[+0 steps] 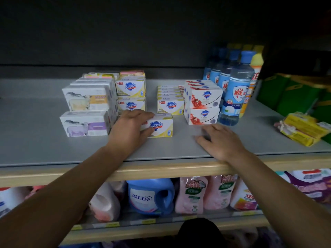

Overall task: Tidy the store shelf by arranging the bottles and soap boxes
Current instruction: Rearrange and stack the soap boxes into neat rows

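My left hand grips the left end of a yellow-and-white Safeguard soap box lying on the grey shelf, in front of a two-high stack of the same boxes. Another row of yellow Safeguard boxes stands just behind it to the right. Red-and-white Safeguard boxes are stacked two high further right. White goat-picture soap boxes are stacked at the left. Blue-capped bottles stand in a row at the right. My right hand rests flat on the shelf, holding nothing.
A yellow wrapped soap pack lies at the shelf's right edge, beside green boxes. An orange-yellow bottle stands behind the blue ones. The shelf below holds a blue detergent jug and pink refill pouches.
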`<action>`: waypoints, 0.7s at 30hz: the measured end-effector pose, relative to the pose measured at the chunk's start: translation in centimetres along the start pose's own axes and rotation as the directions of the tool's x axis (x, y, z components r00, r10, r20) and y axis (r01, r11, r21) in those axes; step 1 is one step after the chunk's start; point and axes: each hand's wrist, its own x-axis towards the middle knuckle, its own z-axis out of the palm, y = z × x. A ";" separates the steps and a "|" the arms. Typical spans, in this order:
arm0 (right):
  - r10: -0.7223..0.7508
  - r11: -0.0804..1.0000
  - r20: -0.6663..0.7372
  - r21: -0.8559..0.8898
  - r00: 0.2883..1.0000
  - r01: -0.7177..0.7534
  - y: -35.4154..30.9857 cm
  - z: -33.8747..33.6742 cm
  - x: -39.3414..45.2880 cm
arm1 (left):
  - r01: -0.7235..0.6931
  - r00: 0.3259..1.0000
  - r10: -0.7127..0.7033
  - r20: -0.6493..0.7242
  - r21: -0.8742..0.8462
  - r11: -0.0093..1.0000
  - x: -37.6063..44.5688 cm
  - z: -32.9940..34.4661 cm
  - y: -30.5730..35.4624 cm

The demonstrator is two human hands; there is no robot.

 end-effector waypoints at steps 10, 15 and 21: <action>-0.024 0.999 -0.037 0.020 0.999 0.024 0.5 0.6 0.3 | 0.069 0.997 -0.072 0.033 0.082 0.994 5.2 5.2 1.5; -0.030 0.999 -0.049 0.042 0.998 0.033 0.7 0.7 0.4 | 0.110 0.994 -0.111 0.006 0.114 0.987 7.5 7.4 1.4; -0.039 0.998 -0.043 0.050 0.998 0.041 0.6 0.7 0.5 | 0.119 0.993 -0.121 0.012 0.105 0.987 8.4 8.6 0.7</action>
